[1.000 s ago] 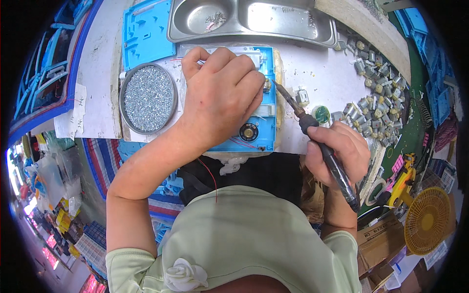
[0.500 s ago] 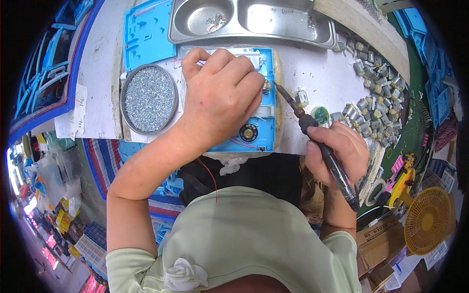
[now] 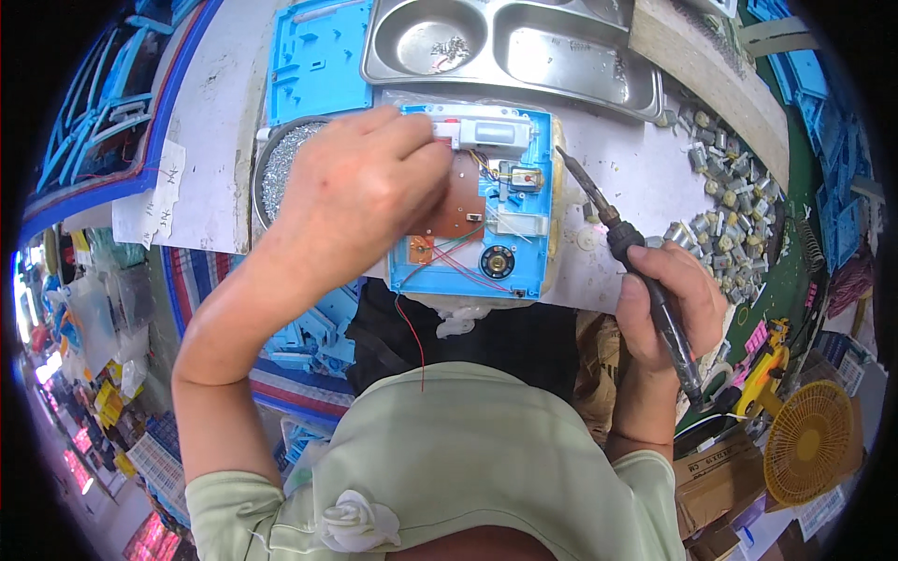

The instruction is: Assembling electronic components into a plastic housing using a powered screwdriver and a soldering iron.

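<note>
A blue plastic casing lies open on the table in front of me. Inside it sit a brown circuit board, a small motor, a round speaker and thin coloured wires. My left hand is over the casing's left part, its fingers curled together; whatever they pinch is hidden. With my right hand I grip a soldering iron by its black handle. The iron's tip points up and away, just right of the casing and apart from it. A red wire hangs over the near edge.
A round dish of small screws stands left, partly behind my left hand. Beyond the casing are a metal compartment tray and a blue plastic cover. Several small motors lie heaped on the right, near a yellow fan.
My left hand has moved left, uncovering the circuit board and the motor. The soldering iron has shifted slightly right, away from the motor. The whole view has shifted a little.
</note>
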`<state>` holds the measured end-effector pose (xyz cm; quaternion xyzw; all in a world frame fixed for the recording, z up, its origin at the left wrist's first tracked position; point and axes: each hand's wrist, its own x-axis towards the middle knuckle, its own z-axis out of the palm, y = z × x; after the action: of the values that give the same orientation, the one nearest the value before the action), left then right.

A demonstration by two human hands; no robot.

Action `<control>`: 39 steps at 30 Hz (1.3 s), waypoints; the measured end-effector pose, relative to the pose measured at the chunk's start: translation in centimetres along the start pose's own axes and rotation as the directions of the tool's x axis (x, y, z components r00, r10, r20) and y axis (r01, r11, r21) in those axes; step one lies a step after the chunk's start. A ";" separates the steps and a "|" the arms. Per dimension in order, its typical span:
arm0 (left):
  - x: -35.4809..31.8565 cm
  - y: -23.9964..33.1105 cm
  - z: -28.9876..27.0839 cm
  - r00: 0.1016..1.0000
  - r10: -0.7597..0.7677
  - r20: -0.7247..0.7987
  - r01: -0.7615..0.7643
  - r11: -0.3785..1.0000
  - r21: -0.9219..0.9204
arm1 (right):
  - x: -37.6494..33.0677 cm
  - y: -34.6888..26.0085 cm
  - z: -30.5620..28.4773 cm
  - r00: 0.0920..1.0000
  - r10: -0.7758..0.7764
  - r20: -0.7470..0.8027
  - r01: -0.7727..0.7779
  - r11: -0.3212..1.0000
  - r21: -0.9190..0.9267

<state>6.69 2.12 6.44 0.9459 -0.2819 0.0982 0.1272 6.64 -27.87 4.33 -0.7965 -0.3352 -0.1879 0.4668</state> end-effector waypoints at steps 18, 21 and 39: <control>0.0 1.3 5.0 0.871 -0.470 -0.144 0.237 0.658 -0.715 | 5.8 -0.2 9.3 0.946 0.296 0.135 -0.324 0.900 0.293; -0.2 1.3 4.8 0.854 -0.512 -0.097 0.259 0.579 -0.773 | 5.5 0.3 9.3 0.953 0.279 0.120 -0.300 0.924 0.237; -0.5 0.9 5.0 0.893 -0.439 -0.104 0.260 0.688 -0.678 | 3.4 0.5 6.6 0.993 0.098 -0.066 -0.099 0.995 0.002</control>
<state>6.39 0.19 1.77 0.8577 -0.0921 0.0904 0.4976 9.32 -21.10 2.84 -0.8058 -0.2797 -0.1913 0.4857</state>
